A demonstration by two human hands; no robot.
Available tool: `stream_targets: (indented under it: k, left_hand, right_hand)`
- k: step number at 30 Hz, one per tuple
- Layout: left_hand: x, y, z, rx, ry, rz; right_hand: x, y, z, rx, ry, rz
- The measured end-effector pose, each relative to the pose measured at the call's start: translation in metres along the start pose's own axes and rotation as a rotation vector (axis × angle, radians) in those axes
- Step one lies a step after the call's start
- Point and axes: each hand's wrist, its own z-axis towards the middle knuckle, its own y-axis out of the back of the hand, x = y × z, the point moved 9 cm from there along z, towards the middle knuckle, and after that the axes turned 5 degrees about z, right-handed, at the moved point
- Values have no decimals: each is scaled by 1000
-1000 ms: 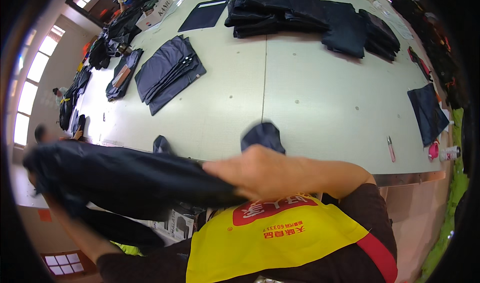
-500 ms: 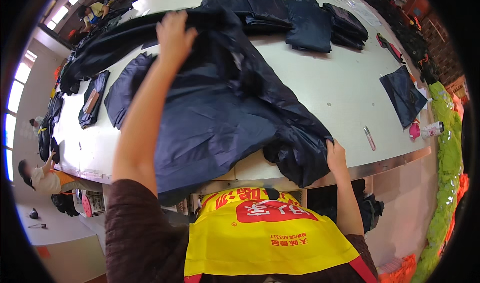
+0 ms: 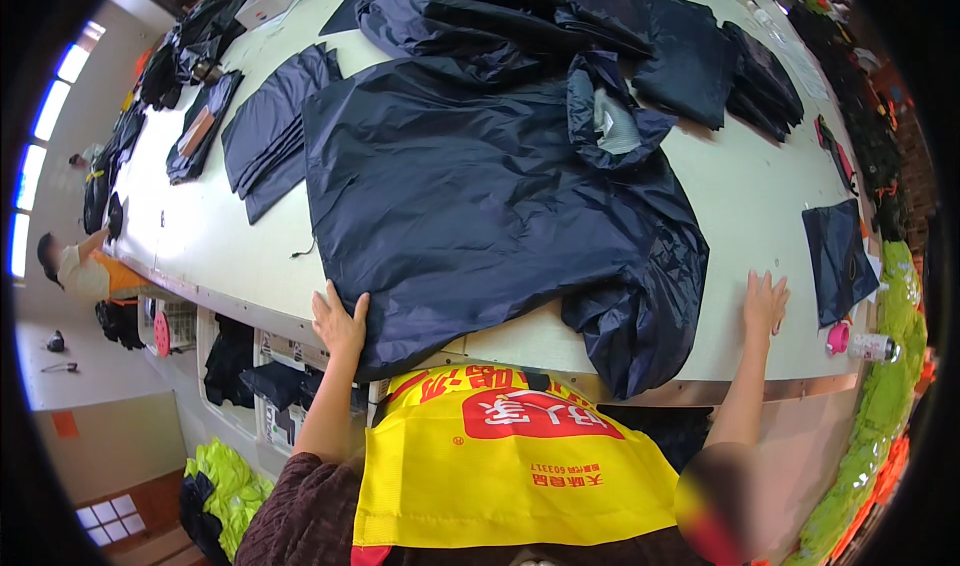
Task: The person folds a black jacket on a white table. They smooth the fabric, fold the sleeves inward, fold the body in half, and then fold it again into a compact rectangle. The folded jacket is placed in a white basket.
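A shiny dark navy garment [image 3: 450, 196] lies spread over the near middle of the white table. Its front edge hangs past the table edge, and its right side is bunched up. Inside a rolled opening [image 3: 620, 131] at its upper right, a pale patch shows. At the garment's lower left edge rests my left hand [image 3: 340, 321], open, fingers apart and touching the cloth. My right hand [image 3: 765, 304] is on the tabletop to the right, off the garment, with its fingers stretched out. A small slim object shows partly beside its palm; most of it is hidden.
Folded dark cloth pieces [image 3: 275, 131] lie to the left, and stacked ones [image 3: 680, 56] at the back. On the right are a dark flat piece [image 3: 838, 261], a pink item [image 3: 838, 338] and a clear bottle [image 3: 875, 347]. A person [image 3: 85, 266] works at the far left.
My left hand has come down from the garment's far side to its near left edge. My right hand has let go of the cloth and moved right. The garment now lies flatter.
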Motion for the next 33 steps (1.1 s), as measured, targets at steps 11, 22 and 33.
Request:
stream_targets:
  k: [11,22,33]
  left_hand:
    - [13,-17,80,-88,-151,70]
    - [16,-17,88,-96,-194,46]
    - [10,-9,80,-125,-253,-16]
  right_hand:
    - [69,-54,-247,999,-336,1553]
    - [35,123,-200,239,-2,1508]
    - [4,55,-205,571,200,11]
